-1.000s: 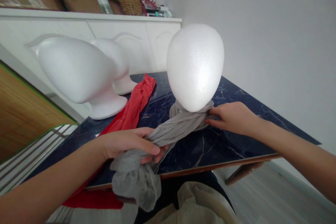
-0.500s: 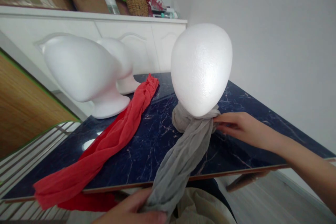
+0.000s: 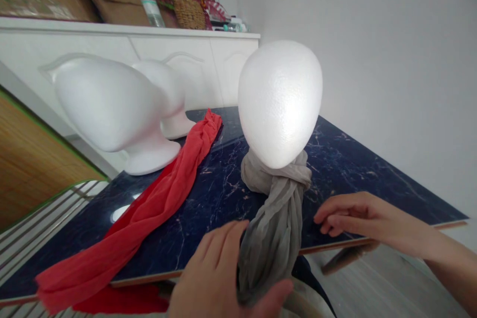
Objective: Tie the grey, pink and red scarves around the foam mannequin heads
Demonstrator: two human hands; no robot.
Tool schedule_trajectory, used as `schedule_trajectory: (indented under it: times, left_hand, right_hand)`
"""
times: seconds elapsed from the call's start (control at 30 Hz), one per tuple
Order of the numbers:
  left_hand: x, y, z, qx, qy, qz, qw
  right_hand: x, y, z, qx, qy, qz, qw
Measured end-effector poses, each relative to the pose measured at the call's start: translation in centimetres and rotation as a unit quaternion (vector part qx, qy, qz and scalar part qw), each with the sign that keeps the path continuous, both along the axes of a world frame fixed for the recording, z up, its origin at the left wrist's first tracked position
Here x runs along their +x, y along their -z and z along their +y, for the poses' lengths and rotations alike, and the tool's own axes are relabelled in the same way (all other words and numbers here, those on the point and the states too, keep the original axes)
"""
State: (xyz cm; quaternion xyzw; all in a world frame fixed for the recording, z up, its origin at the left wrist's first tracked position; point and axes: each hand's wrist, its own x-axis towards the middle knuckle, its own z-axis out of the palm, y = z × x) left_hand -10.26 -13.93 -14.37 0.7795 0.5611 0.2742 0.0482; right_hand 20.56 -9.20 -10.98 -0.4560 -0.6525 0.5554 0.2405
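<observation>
LEFT HAND: left hand (image 3: 219, 278) closed around the lower end of the grey scarf, at the near table edge.
RIGHT HAND: right hand (image 3: 357, 218) loosely curled, empty, just right of the scarf, over the table (image 3: 376, 184) near its edge; contact with the table unclear.
GREY SCARF: grey scarf (image 3: 274, 238) wrapped around the neck of the foam head (image 3: 279, 104), one knot under it, twisted tail hanging toward the person.
RED SCARF: red scarf (image 3: 149, 208) lying loose on the table, trailing over the left edge, not tied on anything.
OTHER HEADS: two more foam heads (image 3: 104, 99) stand left of the red scarf, both bare.
PROGRESS: one head knotted; two heads bare.
</observation>
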Motion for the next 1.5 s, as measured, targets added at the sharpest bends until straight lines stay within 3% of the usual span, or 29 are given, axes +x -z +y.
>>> schedule_trajectory:
  times: [0.03,0.1,0.2,0.33,0.4,0.5,0.57,0.63,0.83,1.1,1.2,1.3,1.4,1.5]
  left_hand:
    - [1.3,-0.1,0.7,0.039,-0.011,0.018,0.999]
    - [3.8,0.0,1.9,0.042,-0.015,0.037,0.998]
    - [5.9,0.0,2.9,-0.046,0.034,0.008,0.998]
    - [5.4,-0.6,3.3,-0.168,0.071,-0.093,0.979]
    - [4.8,-0.8,3.4,-0.210,0.069,-0.179,0.959]
    - [4.9,-1.1,3.4,-0.262,0.116,-0.328,0.900]
    - [5.5,-1.2,3.2,-0.286,0.145,-0.389,0.864]
    - [6.2,-1.2,2.8,-0.297,0.148,-0.406,0.851]
    - [5.7,-1.2,1.6,-0.340,0.133,-0.358,0.859]
    - [5.0,-1.0,1.4,-0.368,0.213,-0.317,0.848]
    - [5.2,-0.9,1.1,-0.359,0.170,-0.185,0.899]
    - [4.0,-2.0,1.2,-0.343,0.104,-0.062,0.931]
    - [2.0,-3.3,3.3,-0.265,0.067,-0.120,0.954]
    - [1.5,-3.4,7.7,-0.155,0.037,-0.230,0.960]
  right_hand:
    - [-0.6,0.0,0.0,-0.010,-0.004,0.014,1.000]
    - [-1.5,0.1,0.1,-0.047,-0.009,0.057,0.997]
    - [-2.3,0.4,0.1,-0.114,0.001,0.166,0.980]
    - [-2.5,0.9,0.2,-0.167,-0.014,0.246,0.954]
    - [-2.8,1.2,0.3,-0.205,-0.026,0.251,0.946]
    - [-4.3,1.6,0.9,-0.256,-0.027,0.278,0.925]
    - [-5.6,1.8,1.5,-0.250,-0.005,0.302,0.920]
    - [-6.6,1.9,2.2,-0.220,0.032,0.319,0.921]
    - [-6.2,1.4,4.6,-0.136,0.159,0.329,0.921]
    - [-4.6,1.5,6.4,-0.058,0.202,0.260,0.943]
    - [-4.1,1.7,6.7,-0.041,0.211,0.245,0.945]
    - [-3.1,1.7,6.9,0.007,0.220,0.173,0.960]
    - [-2.2,1.5,7.0,0.129,0.296,0.102,0.941]
    - [-2.4,1.0,7.2,0.228,0.334,0.051,0.913]
